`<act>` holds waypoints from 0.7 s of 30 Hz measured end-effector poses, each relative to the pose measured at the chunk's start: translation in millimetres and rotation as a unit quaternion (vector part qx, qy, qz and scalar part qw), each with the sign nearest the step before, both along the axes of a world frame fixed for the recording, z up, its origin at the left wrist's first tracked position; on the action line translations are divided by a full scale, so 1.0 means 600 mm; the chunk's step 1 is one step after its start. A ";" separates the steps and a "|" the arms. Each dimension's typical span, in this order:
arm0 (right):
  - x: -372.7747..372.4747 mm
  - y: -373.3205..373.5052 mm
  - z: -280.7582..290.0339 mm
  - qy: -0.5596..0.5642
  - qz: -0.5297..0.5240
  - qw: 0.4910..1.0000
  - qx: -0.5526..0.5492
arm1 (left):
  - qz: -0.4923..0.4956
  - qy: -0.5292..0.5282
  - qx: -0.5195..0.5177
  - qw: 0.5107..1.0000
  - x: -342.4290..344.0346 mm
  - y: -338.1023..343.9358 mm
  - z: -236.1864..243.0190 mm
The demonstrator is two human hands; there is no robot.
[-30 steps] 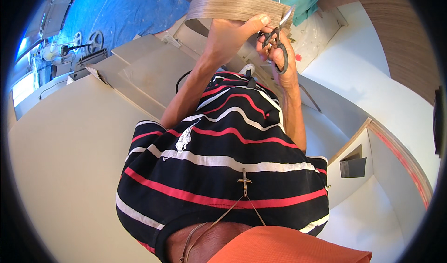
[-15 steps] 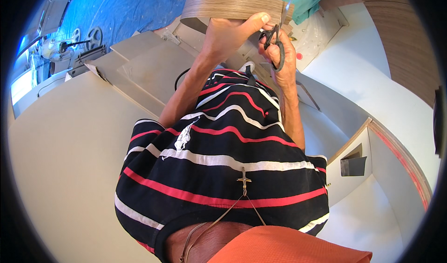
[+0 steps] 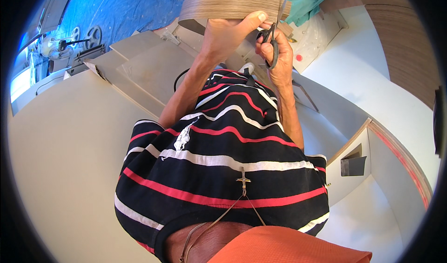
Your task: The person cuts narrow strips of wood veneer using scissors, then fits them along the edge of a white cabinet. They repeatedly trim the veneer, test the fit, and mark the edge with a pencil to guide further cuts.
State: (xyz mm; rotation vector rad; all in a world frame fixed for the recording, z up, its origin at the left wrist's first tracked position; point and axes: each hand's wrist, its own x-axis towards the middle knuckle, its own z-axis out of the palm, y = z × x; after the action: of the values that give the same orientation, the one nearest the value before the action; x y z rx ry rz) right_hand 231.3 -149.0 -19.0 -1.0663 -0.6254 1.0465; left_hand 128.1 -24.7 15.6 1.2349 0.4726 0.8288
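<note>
A curved strip of wood-grain edge banding (image 3: 233, 5) arches across the top of the view, brown on its face and dark on the inside. My left hand (image 3: 228, 34) grips it from below, thumb pressed along its lower edge near the right end. In my right hand (image 3: 279, 60) is a pair of scissors (image 3: 272, 46) with black handles, fingers in the loops. Their blades point away from me and cross the strip close to its right end. How far the blades have cut into it, I cannot tell.
Blue plastic sheeting (image 3: 123, 14) covers the far left. A teal cloth (image 3: 309, 0) lies beyond the strip's end. Pale panels (image 3: 70, 146) spread at left, a white surface (image 3: 356, 53) at right. A cabinet part with a raw wooden edge (image 3: 350, 141) stands at lower right.
The scissors' handles have come closer together and the blades have narrowed across the strip. Both hands have shifted slightly left.
</note>
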 end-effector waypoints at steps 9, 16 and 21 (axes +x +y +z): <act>0.030 -0.008 0.006 -0.040 0.084 0.996 -0.009 | 0.003 -0.060 -0.071 0.996 0.002 -0.003 -0.006; 0.053 -0.029 -0.020 -0.031 0.044 0.998 -0.013 | -0.020 -0.143 -0.126 0.982 0.013 -0.007 -0.006; 0.083 -0.031 -0.011 -0.003 0.028 0.998 -0.048 | 0.002 -0.197 -0.143 0.970 0.017 0.000 -0.001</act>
State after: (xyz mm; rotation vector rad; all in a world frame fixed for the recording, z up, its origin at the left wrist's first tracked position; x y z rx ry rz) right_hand 280.8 -167.5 -25.9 -1.1403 -0.6177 1.1311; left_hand 138.5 -24.8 15.2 0.7780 0.2588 0.9455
